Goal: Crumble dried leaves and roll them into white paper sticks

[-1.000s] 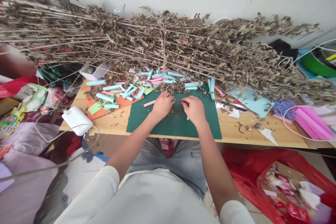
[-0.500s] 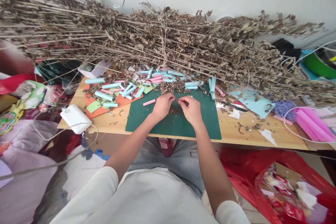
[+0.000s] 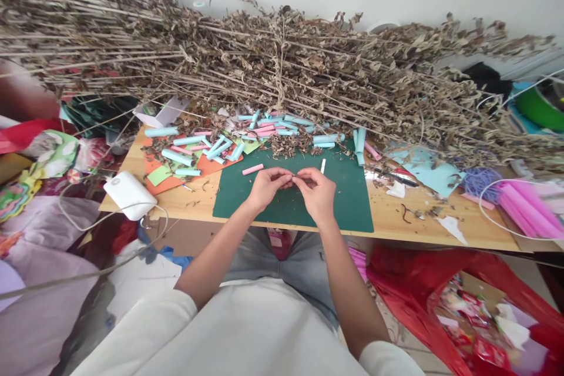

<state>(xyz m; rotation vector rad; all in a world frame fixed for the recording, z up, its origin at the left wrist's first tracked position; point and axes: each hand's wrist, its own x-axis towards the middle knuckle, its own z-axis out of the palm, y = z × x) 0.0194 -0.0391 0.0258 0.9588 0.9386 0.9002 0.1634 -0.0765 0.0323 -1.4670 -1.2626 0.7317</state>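
My left hand (image 3: 267,187) and my right hand (image 3: 319,191) meet fingertip to fingertip above the green cutting mat (image 3: 348,205). Both are closed in a pinch. Whatever sits between the fingers is too small to make out. A pink paper roll (image 3: 252,169) lies on the mat just left of my left hand. Beyond my right hand is a small white stick (image 3: 323,165). Crumbled dried leaves (image 3: 288,144) are heaped at the mat's far edge, near several light blue paper rolls (image 3: 328,138).
Bundled dried stalks (image 3: 282,59) stretch across the back of the wooden table (image 3: 185,202). A white power bank (image 3: 130,195) with a cable rests at the left edge. Purple string (image 3: 481,183) and pink paper (image 3: 526,205) lie right. Below hangs a red bag (image 3: 405,276) of litter.
My hands have come together from slightly apart, and their fingertips now meet. The white stick beyond my right hand has come into view. The leaf crumbs seen between my hands no longer show.
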